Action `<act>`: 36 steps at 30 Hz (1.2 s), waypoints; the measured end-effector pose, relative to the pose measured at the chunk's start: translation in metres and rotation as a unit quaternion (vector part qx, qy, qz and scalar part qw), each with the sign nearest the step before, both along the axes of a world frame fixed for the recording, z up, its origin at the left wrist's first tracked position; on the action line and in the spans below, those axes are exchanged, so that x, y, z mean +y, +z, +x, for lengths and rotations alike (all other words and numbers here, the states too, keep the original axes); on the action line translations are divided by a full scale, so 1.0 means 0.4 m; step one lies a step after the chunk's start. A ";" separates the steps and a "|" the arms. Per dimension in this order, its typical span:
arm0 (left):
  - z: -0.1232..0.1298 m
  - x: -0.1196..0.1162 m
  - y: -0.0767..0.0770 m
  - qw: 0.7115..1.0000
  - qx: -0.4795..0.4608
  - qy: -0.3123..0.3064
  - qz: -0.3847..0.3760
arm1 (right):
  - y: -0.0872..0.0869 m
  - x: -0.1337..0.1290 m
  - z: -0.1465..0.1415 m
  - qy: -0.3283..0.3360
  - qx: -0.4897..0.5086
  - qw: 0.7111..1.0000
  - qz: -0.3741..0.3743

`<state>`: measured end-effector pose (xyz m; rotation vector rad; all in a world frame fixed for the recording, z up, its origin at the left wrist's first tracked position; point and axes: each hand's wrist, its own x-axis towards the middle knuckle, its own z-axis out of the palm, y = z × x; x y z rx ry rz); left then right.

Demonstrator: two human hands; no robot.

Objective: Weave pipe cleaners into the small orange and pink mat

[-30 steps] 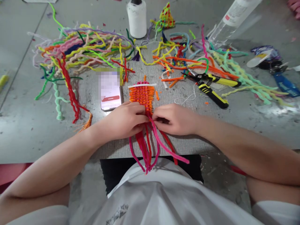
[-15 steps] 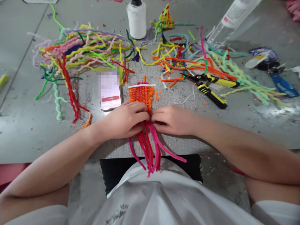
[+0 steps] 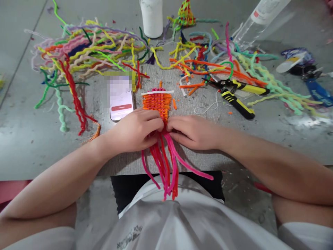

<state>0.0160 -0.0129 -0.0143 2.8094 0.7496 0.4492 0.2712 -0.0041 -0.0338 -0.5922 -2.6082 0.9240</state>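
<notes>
the table edge point(image 3: 125, 172) runs near the woven piece point(image 3: 156, 101), its strands point(image 3: 166, 166) crossing over; curled left hand point(image 3: 142, 129) covers its lower left, curled right hand point(image 3: 188, 131) meets its lower right, fingertip grip hidden.

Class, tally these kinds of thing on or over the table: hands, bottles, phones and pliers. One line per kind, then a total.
Hands: 2 (left hand, right hand)
Bottles: 2 (white bottle, clear bottle)
Phones: 1 (lit phone)
Pliers: 1 pair (black-and-yellow pliers)
Total: 6
</notes>
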 end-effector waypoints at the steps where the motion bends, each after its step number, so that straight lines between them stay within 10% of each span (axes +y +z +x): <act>1: 0.001 0.000 0.000 1.000 0.001 0.001 -0.002 | -0.002 -0.001 -0.001 -0.005 0.006 1.000 -0.004; 26: -0.009 0.004 0.036 0.994 -0.023 -0.048 -0.098 | 0.000 -0.013 0.001 -0.006 0.021 0.974 0.227; 36: -0.015 0.004 0.033 0.993 -0.045 -0.026 -0.109 | -0.018 -0.007 -0.013 -0.004 0.065 0.984 0.166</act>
